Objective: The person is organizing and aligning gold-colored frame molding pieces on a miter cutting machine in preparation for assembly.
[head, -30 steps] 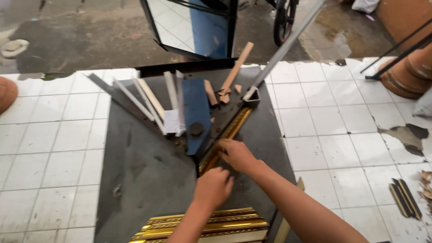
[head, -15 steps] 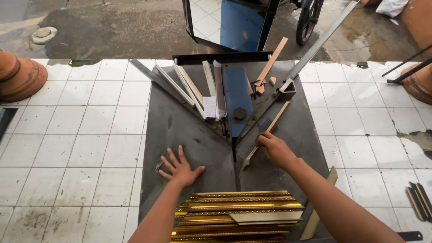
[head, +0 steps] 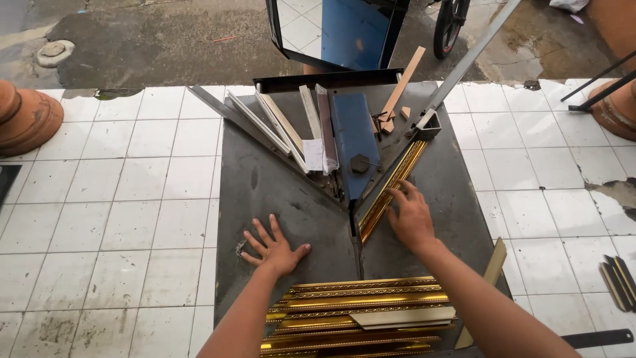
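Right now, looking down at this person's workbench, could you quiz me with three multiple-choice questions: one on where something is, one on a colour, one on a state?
1. Where does the left hand rest?
A. flat on the dark metal plate
B. on the white floor tiles
C. on the mirror

2. What colour is the moulding strip under the right hand?
A. red
B. gold
C. green

3. How is the left hand?
A. closed in a fist
B. gripping a hammer
C. open, fingers spread

Answers: 1 A, the palm lies on the plate beside the centre slot. 2 B, the strip shows ornate gold. 3 C, all fingers are splayed and hold nothing.
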